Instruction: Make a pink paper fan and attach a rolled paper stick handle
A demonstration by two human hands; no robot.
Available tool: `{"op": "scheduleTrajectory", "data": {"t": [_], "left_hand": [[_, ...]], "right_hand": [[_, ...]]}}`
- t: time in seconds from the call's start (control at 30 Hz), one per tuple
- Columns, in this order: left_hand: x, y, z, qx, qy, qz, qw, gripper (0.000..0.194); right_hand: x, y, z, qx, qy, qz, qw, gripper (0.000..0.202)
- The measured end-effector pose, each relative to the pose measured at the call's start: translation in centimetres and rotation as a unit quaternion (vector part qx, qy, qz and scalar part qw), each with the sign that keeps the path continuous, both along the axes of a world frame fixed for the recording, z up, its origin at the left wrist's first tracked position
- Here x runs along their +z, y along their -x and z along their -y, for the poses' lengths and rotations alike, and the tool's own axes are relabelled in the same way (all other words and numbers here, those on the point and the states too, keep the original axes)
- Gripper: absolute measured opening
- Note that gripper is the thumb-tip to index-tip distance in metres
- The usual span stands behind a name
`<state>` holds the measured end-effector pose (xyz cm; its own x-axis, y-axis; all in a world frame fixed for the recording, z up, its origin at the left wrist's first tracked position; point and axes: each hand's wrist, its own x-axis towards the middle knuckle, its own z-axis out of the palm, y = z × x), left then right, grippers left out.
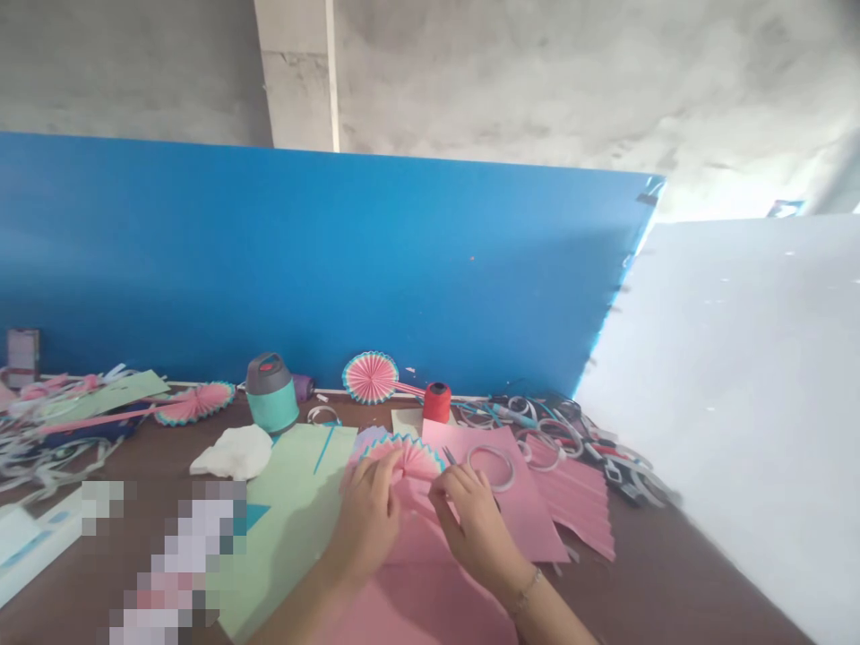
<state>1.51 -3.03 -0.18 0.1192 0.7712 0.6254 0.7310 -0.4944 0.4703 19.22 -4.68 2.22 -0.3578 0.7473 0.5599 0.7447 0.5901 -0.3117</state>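
Note:
A round pleated paper fan (408, 455), pink with a blue-and-white edge, stands over pink paper in front of me. My left hand (368, 512) is closed on its left side, fingertips near the centre of the folds. My right hand (474, 520) is at the fan's lower right, its fingers pinched together; what lies between them is hidden. A dark pointed tip (449, 456) shows just above this hand, perhaps of scissors, and I cannot tell whether it is held. Beneath both hands lies a pink paper sheet (430, 600).
A finished-looking fan (371, 377) leans on the blue partition (322, 260) beside red thread (437, 403). Left are green paper (296, 484), a white crumpled wad (232, 452), a teal container (271, 394) and another fan (194, 403). Right are a tape roll (490, 468), pleated paper (578, 502) and tangled bands (557, 434).

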Motion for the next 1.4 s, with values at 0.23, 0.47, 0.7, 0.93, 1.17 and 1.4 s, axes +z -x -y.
{"op": "scheduleTrajectory", "data": {"t": [0.23,0.47,0.7,0.93,1.17,1.4], "left_hand": [[-0.2,-0.7,1.2,-0.082,0.097,0.092,0.988,0.057],[0.5,-0.7,1.4,-0.115,0.16,0.168,0.966,0.058],[0.5,-0.6,1.4,-0.119,0.166,0.157,0.966,0.058],[0.8,-0.7,1.7,-0.127,0.164,0.142,0.968,0.057],[0.5,-0.7,1.7,-0.147,0.172,0.143,0.964,0.057],[0.2,-0.7,1.6,-0.167,0.157,0.129,0.965,0.052]], "right_hand": [[-0.7,-0.3,-0.7,-0.03,0.049,0.011,0.998,0.017],[-0.2,-0.3,-0.6,-0.027,0.071,0.003,0.997,0.017],[-0.1,-0.3,-0.5,-0.026,0.079,-0.001,0.997,0.018],[0.0,-0.3,-0.5,-0.035,0.092,0.0,0.995,0.019],[-0.8,-0.3,-0.9,-0.055,0.078,0.004,0.995,0.016],[-0.5,-0.2,-0.7,-0.056,0.077,-0.012,0.995,0.013]]}}
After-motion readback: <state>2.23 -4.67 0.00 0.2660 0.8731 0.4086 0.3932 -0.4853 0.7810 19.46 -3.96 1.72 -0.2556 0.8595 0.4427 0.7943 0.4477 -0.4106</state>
